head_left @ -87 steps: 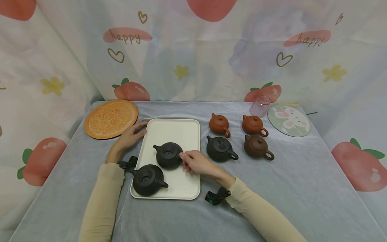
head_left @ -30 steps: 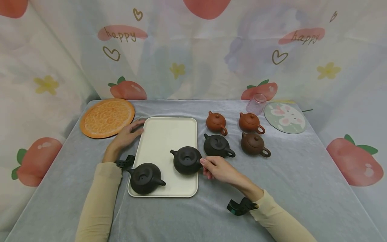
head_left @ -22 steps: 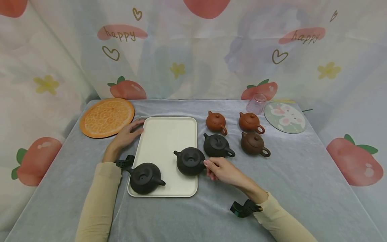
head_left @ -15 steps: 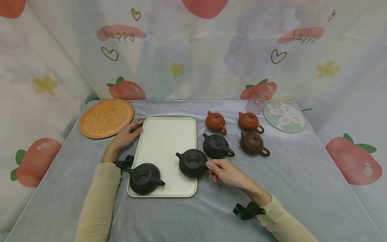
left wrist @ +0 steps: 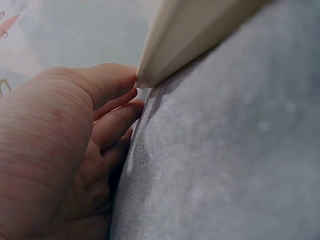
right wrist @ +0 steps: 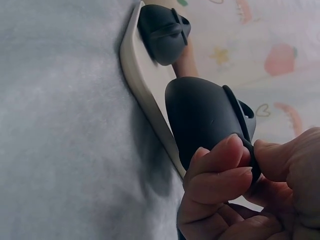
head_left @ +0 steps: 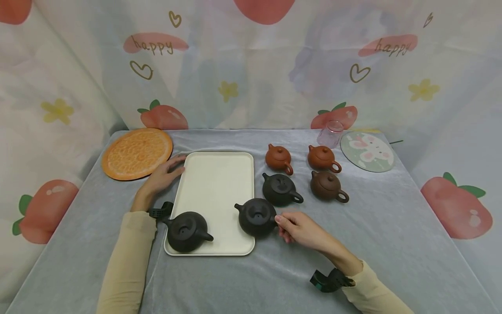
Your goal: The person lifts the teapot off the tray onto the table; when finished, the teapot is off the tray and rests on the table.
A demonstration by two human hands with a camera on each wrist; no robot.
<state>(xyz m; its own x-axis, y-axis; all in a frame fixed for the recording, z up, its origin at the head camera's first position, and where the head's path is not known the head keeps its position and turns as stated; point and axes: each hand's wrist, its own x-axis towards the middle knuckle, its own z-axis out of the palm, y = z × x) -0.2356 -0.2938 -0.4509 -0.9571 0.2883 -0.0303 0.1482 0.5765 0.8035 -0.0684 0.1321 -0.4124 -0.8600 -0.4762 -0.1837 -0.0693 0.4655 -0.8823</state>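
My right hand pinches the handle of a black teapot, thumb on top and fingers curled beneath. In the right wrist view the teapot hangs over the tray's side wall, its shadow falling on the cloth. Spout pointing left, it overlaps the right edge of the cream tray in the head view. A second black teapot sits at the tray's near left corner. My left hand lies at the tray's far left edge, and the left wrist view has its thumb against the tray's rim.
Right of the tray stand a black teapot, a dark brown teapot and two orange-brown teapots, one left of the other. Behind are a pink glass and a rabbit mat. An orange round mat lies back left.
My right hand has carried the black teapot from the middle of the tray rightward and a little nearer, over the right edge. The left hand stays at the tray's edge.
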